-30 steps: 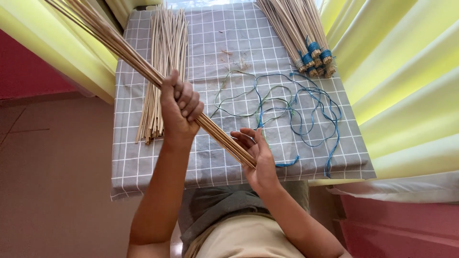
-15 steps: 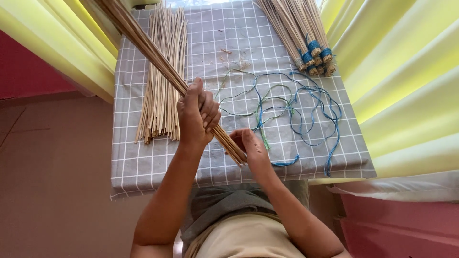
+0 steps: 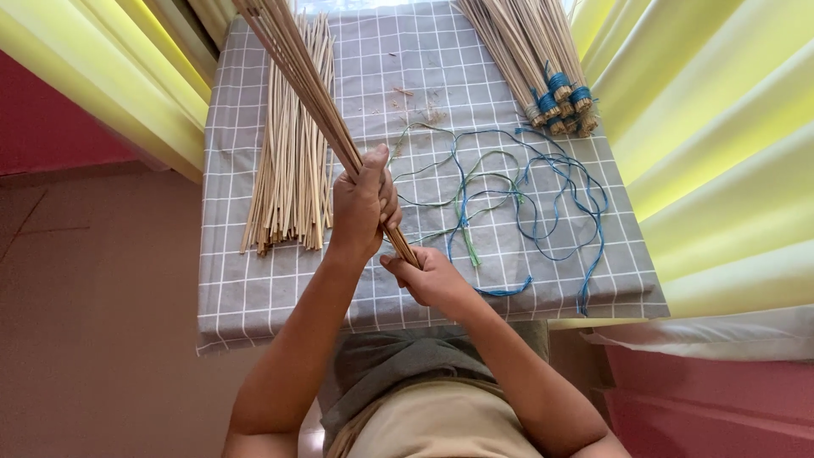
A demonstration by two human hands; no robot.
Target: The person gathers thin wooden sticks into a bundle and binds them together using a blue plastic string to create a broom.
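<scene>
The left hand [image 3: 365, 203] is wrapped tight around a bundle of thin pale sticks [image 3: 309, 80], fingers closed fully about it, while the right hand [image 3: 428, 276] closes around the bundle's lower end just below, near the desk's front edge. The bundle slants upward from the hands toward the far left corner of the desk [image 3: 254, 297] and runs out of view at the top. The desk is covered with a grey cloth marked in a white grid. A loose pile of the same sticks [image 3: 292, 170] lies flat along the left side of the desk, running from the far edge toward the front. At the far right corner lie finished bundles tied with blue cord [image 3: 555, 97], their bound ends pointing toward the middle of the desk. Loose blue and green strings [image 3: 517, 203] sprawl in loops across the right half of the desk, reaching close to the right hand. Yellow curtains [image 3: 721, 127] hang along both sides.
</scene>
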